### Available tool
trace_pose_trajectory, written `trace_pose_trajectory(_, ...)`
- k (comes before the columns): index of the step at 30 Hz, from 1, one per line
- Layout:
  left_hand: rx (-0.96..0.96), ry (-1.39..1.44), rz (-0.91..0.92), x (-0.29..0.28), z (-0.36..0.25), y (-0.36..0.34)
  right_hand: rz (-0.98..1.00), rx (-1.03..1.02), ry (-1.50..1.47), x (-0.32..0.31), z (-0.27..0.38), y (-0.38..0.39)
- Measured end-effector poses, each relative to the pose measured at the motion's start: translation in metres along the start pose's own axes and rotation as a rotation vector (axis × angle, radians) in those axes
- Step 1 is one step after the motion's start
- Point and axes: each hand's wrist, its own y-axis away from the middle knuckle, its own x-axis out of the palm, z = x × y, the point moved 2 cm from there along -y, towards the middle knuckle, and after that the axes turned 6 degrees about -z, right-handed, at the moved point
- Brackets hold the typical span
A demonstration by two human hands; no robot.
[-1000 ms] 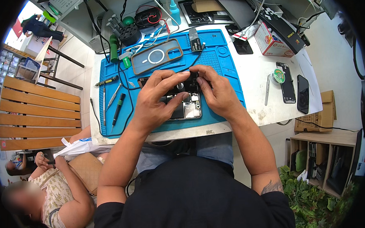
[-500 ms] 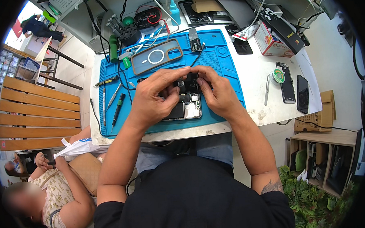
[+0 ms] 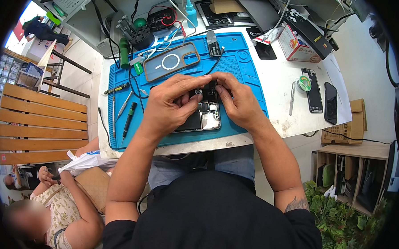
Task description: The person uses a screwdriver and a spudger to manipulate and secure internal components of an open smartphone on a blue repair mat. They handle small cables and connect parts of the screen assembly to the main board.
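Note:
An opened phone (image 3: 211,117) lies on a blue work mat (image 3: 251,105), its inner parts bare. Over its far end, my left hand (image 3: 175,100) is closed, thumb and fingers pinching a small grey cylindrical piece (image 3: 198,92). My right hand (image 3: 237,95) curls in from the other side, thumb and fingers around a dark part at the phone's far edge. What exactly it grips is hidden. The forefingers of both hands meet above the phone. A brown-rimmed clear phone case (image 3: 188,51) rests just beyond my hands.
Left on the mat are a black screwdriver (image 3: 129,121), tweezers (image 3: 124,104) and a yellow-black driver (image 3: 116,88). Right on the white table lie a solder spool (image 3: 304,83) and two phones, one a dark phone (image 3: 331,102). A person (image 3: 69,206) sits left; a wooden bench (image 3: 44,127) is beyond.
My left fingers have shifted slightly around the small grey piece, which now sits a little lower between them. My right hand and the phone have hardly moved.

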Motion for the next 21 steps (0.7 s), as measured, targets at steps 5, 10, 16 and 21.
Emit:
trace_pose_trajectory(5, 0.004, -0.041, -0.007, 0.0, 0.0, 0.0, 0.004, 0.005, -0.013, 0.0, -0.002, 0.0)
trace_pose_trajectory(10, 0.023, -0.008, -0.003, 0.0, 0.003, -0.001, 0.006, -0.006, -0.014, 0.0, -0.002, 0.0)
trace_pose_trajectory(16, -0.023, 0.054, 0.028, -0.003, 0.007, 0.003, 0.01, 0.004, -0.01, 0.0, 0.0, 0.0)
trace_pose_trajectory(21, 0.112, 0.009, -0.074, -0.017, -0.002, 0.012, 0.003, 0.032, -0.008, 0.001, 0.002, 0.0)
